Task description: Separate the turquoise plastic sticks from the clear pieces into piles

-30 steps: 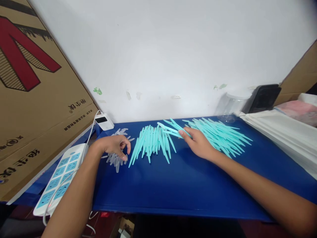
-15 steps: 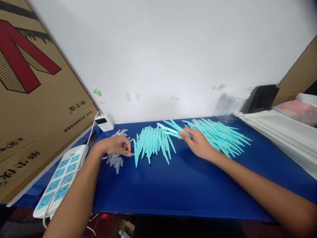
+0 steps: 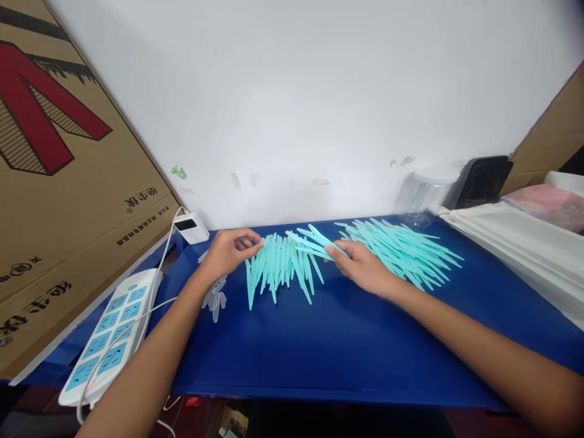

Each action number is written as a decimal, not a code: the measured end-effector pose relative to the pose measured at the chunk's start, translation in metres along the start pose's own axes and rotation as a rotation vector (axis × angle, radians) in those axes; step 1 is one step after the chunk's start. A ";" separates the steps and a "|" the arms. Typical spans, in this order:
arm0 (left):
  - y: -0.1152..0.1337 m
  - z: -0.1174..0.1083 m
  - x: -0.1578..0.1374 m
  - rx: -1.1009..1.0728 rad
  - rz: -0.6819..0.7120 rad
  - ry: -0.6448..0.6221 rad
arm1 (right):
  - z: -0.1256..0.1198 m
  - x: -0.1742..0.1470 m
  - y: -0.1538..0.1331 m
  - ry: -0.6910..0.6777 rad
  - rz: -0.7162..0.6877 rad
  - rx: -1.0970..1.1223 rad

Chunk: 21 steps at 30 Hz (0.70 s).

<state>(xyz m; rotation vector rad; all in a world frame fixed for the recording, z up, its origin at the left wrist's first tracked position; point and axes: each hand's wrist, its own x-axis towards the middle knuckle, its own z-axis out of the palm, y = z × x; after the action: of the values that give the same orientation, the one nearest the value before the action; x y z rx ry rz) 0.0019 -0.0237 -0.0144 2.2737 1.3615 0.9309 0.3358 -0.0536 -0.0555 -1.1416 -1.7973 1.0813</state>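
My right hand point(image 3: 360, 263) is closed around a few slim turquoise sticks point(image 3: 317, 242), shaped like eyebrow razors, whose tips fan out to the left. My left hand point(image 3: 230, 254) pinches a small clear plastic cap point(image 3: 263, 242) between thumb and forefinger, though little of it shows. It hovers at the upper left edge of a middle pile of turquoise sticks point(image 3: 278, 261). Beneath and beside my left wrist lies a heap of clear caps point(image 3: 216, 299), partly covered by the arm. Behind my right hand spreads a larger pile of turquoise sticks point(image 3: 401, 249).
The blue table point(image 3: 319, 353) meets a white wall. At left stand a power strip point(image 3: 109, 340) with a trailing cable, a white device point(image 3: 192, 228) and a large carton point(image 3: 68, 201). A clear jar point(image 3: 426, 198), a black object point(image 3: 483, 182) and white sheets point(image 3: 515, 243) occupy the right.
My left hand has moved up and to the right, from beside the clear caps to the top of the middle pile. My right hand has shifted slightly, still holding its sticks.
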 end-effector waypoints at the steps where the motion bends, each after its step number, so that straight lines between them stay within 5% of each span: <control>1: 0.003 0.010 -0.001 0.008 0.060 0.064 | 0.001 0.000 0.000 -0.033 0.042 0.065; 8: 0.018 0.050 -0.010 0.015 0.421 0.208 | 0.005 -0.002 0.001 -0.077 0.109 0.221; 15: 0.022 0.047 -0.010 0.050 0.516 0.314 | 0.003 -0.002 0.001 -0.077 0.106 0.149; 21: 0.022 0.048 -0.010 0.056 0.537 0.281 | 0.003 -0.002 0.001 -0.079 0.091 0.126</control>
<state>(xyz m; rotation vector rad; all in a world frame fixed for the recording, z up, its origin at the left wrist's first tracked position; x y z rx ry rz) 0.0453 -0.0410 -0.0410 2.6898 0.8794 1.4380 0.3345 -0.0563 -0.0572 -1.1276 -1.7250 1.2907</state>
